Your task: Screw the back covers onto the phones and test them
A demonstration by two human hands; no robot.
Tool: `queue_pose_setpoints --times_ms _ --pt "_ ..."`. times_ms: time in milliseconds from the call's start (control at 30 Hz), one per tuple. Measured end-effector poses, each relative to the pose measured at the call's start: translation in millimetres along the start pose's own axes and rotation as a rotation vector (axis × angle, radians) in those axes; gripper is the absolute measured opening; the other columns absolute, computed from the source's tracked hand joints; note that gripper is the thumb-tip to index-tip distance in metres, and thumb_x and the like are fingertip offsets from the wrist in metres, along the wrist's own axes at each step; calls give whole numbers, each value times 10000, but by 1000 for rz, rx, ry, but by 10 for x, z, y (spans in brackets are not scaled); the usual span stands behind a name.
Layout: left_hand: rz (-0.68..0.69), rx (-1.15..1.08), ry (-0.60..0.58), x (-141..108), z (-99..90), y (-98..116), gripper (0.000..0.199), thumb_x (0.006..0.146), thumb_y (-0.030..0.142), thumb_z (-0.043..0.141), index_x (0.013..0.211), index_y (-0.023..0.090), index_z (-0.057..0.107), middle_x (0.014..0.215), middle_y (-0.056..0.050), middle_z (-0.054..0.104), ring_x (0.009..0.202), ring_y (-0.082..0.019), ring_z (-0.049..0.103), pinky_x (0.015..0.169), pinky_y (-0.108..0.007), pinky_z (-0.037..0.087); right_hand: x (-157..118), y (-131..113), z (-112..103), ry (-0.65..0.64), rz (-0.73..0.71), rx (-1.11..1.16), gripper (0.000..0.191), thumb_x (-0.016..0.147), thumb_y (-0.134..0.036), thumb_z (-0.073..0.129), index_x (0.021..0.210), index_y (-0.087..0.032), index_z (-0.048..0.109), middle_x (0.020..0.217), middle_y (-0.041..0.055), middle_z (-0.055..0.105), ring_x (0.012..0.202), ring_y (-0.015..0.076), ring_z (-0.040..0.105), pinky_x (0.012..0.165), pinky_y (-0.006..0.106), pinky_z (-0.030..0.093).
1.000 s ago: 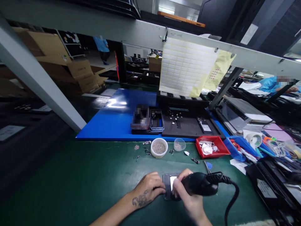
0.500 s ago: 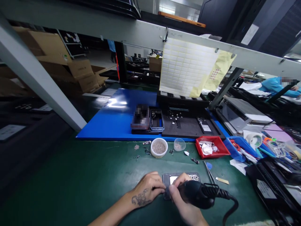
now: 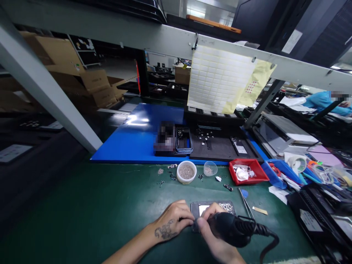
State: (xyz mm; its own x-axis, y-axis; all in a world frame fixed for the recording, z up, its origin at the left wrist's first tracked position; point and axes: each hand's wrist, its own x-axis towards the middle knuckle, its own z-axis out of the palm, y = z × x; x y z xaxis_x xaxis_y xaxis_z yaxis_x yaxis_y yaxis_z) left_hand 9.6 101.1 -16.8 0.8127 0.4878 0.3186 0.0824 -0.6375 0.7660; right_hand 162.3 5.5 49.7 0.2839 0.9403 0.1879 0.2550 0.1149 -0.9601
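An opened phone (image 3: 195,211) lies flat on the green mat, its camera rings at the far right end. My left hand (image 3: 176,219) rests at its left edge, fingers drawn together and thumb and fingertips gripping the frame. Wrapped in my right hand (image 3: 213,229) is a black electric screwdriver (image 3: 229,227), lying sideways over the phone with its cable trailing right. Its tip is hidden by my fingers. Beyond the phone stand a white bowl of tiny screws (image 3: 186,172) and a clear cup (image 3: 210,169). Tweezers (image 3: 245,202) lie right of the phone.
A red bin (image 3: 249,179) and a blue bin (image 3: 277,179) stand at the right. Behind lie a blue board (image 3: 132,146), stacked phone frames (image 3: 184,148) and a black tray (image 3: 220,152). A label sheet (image 3: 217,80) hangs from the shelf beam. A person in blue (image 3: 319,101) is far right.
The view has shifted very slightly. Both hands stay at the phone, and the screwdriver has tilted a little, with its rear end lower.
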Motion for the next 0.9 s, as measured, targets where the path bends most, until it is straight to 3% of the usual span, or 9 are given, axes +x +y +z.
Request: queue_pose_setpoints --times_ms 133,300,533,900 --pt "22 19 -4 1 10 -20 359 947 386 466 790 183 717 715 -46 685 659 -172 524 645 -289 404 28 -5 -8 -40 38 -10 238 825 -393 625 691 -223 526 532 -46 490 465 137 472 493 269 388" --pt "44 23 -12 4 25 -38 385 932 447 478 784 188 722 705 -39 697 652 -169 552 670 -297 413 38 -28 -34 10 55 98 250 817 -400 647 693 -224 521 538 -46 505 468 136 484 491 263 398" --pt "62 28 21 -17 63 -84 317 903 432 543 799 199 732 718 -46 710 660 -177 571 670 -299 409 97 -126 -51 -2 52 444 221 871 -368 608 773 -238 458 515 -74 497 458 119 474 498 254 392" --pt "59 33 20 -28 72 -91 185 856 350 638 788 200 723 731 -28 708 675 -171 572 674 -292 396 77 24 -15 -17 32 295 215 867 -331 619 744 -205 496 526 -56 515 452 99 472 468 223 381"
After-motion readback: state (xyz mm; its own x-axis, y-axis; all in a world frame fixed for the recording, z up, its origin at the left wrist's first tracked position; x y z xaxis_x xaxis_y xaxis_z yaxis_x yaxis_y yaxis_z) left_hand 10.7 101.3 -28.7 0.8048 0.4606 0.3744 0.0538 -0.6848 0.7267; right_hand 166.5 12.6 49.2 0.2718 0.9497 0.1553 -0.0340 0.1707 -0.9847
